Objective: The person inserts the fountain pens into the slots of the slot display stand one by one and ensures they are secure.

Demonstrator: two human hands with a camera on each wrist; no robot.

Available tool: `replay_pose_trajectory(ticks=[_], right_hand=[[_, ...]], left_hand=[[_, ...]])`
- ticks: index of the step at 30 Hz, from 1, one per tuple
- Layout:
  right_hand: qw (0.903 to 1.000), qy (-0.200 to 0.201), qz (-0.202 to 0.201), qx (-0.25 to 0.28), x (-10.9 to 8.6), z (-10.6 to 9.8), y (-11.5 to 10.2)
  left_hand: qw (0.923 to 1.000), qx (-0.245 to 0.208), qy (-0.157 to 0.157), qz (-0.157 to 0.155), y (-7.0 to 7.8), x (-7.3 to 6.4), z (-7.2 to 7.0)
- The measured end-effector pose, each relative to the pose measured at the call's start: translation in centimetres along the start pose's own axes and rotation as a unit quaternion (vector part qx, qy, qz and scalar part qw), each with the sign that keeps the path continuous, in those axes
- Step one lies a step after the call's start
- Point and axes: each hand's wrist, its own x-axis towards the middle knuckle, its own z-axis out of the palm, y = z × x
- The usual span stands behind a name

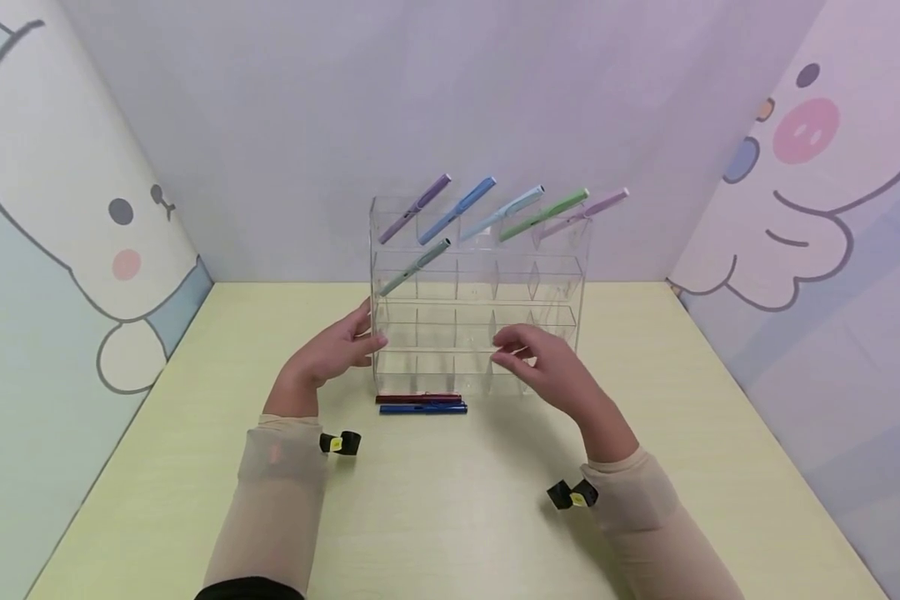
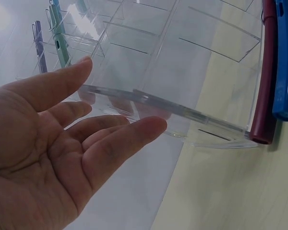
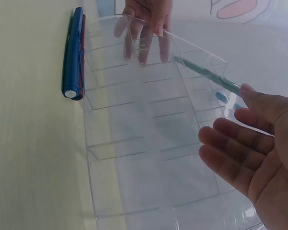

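Note:
A clear acrylic pen rack (image 1: pixel 474 304) with tiers of small compartments stands upright. My left hand (image 1: pixel 335 346) is at its left side, fingers extended and thumb apart, fingertips right by the side panel. In front of the lower right tiers is my right hand (image 1: pixel 547 367), fingers loosely bent and holding nothing. Along the top tier lean a dark purple pen (image 1: pixel 415 208), a blue pen (image 1: pixel 457 211), a pale blue pen (image 1: pixel 502 212), a green pen (image 1: pixel 543 215) and a lilac pen (image 1: pixel 583 213). A grey-green pen (image 1: pixel 416 267) leans in the second tier's leftmost compartment.
Before the rack's base, a dark red pen (image 1: pixel 418 399) and a dark blue pen (image 1: pixel 423 409) lie side by side on the pale wooden table (image 1: pixel 435 517). A grey-lilac backdrop (image 1: pixel 307 125) rises behind, with cartoon-printed panels on both sides.

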Motion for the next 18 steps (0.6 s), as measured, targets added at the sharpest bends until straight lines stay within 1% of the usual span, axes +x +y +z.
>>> replay_pose_trajectory(ticks=[4,8,10,14,18], right_hand=[[0.9979,-0.061,0.007,-0.019,0.0,1.2,-0.5],[0.9918,-0.105,0.008,-0.072,0.1,2.7,-1.2],[0.9872,-0.122,0.006,-0.103,0.0,3.6,-1.6],[0.9742,-0.149,-0.008,-0.169,-0.1,5.5,-1.6],[0.9621,-0.169,-0.034,-0.212,-0.4,6.9,-1.5]], left_hand=[[1.0000,0.003,0.000,0.001,-0.1,0.1,-0.1],[0.9999,0.010,0.002,-0.001,0.0,0.2,-0.2],[0.9999,0.012,0.003,-0.004,0.1,0.1,-0.2],[1.0000,0.002,0.002,-0.007,0.1,0.1,-0.2],[1.0000,-0.004,-0.001,-0.005,0.1,0.2,-0.1]])
